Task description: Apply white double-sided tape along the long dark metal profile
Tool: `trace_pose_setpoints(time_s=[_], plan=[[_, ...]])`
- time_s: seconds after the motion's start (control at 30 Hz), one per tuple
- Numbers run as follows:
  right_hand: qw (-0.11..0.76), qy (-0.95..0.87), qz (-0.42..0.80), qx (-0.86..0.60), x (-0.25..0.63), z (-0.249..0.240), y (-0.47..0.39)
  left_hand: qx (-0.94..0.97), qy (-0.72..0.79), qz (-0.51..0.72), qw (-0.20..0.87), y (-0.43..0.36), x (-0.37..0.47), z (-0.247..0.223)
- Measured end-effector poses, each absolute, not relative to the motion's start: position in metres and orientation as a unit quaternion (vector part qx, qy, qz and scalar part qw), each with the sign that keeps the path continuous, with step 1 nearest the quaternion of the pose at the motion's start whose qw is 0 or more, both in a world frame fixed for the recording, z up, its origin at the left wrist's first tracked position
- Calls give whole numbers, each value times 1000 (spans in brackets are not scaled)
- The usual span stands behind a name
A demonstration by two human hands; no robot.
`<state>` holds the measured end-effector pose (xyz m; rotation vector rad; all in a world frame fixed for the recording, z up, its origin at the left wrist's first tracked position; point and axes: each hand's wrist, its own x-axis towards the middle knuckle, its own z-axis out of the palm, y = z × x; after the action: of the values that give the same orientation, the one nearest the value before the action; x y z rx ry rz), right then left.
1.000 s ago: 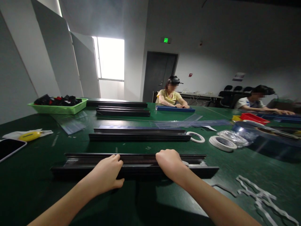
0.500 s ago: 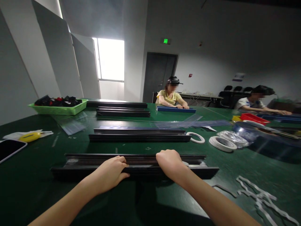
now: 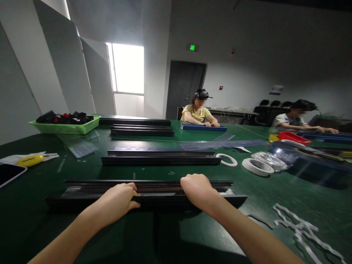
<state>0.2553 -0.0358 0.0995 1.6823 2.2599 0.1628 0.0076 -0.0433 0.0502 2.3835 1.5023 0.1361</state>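
Observation:
A long black channel profile [image 3: 162, 200] lies crosswise on the green table in front of me, its trough facing up. My left hand [image 3: 118, 201] grips the near wall of this channel, fingers over the rim and thumb on the outer face. Further right, my right hand [image 3: 196, 189] is closed like a fist and pressed down into the trough. Its fingertips are hidden, so whatever they hold cannot be made out. A pale strip [image 3: 172, 193] shows inside the trough between the hands.
Behind it lie another black profile [image 3: 162, 161], tape rolls [image 3: 257, 167] and clear plastic strips. Crumpled white strips [image 3: 298, 223] lie right. A green basket [image 3: 66, 127], a yellow-handled tool [image 3: 30, 160] and a phone [image 3: 9, 174] are left. Two people sit across, working on blue profiles.
The black channel has slid to the left, with my left hand moving along on its near wall. My right hand has stayed nearly in place. The view has shifted slightly.

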Motion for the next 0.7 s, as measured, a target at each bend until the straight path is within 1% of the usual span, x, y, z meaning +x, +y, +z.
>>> trace_pose_setpoints(time_s=[0.2, 0.5, 0.7], plan=[[173, 786, 50, 591, 256, 97, -34, 832, 525, 38, 175, -40, -3, 51], [173, 786, 44, 592, 252, 96, -36, 793, 601, 1, 97, -39, -4, 48], [178, 788, 46, 588, 252, 97, -36, 789, 604, -7, 109, -46, 2, 51]])
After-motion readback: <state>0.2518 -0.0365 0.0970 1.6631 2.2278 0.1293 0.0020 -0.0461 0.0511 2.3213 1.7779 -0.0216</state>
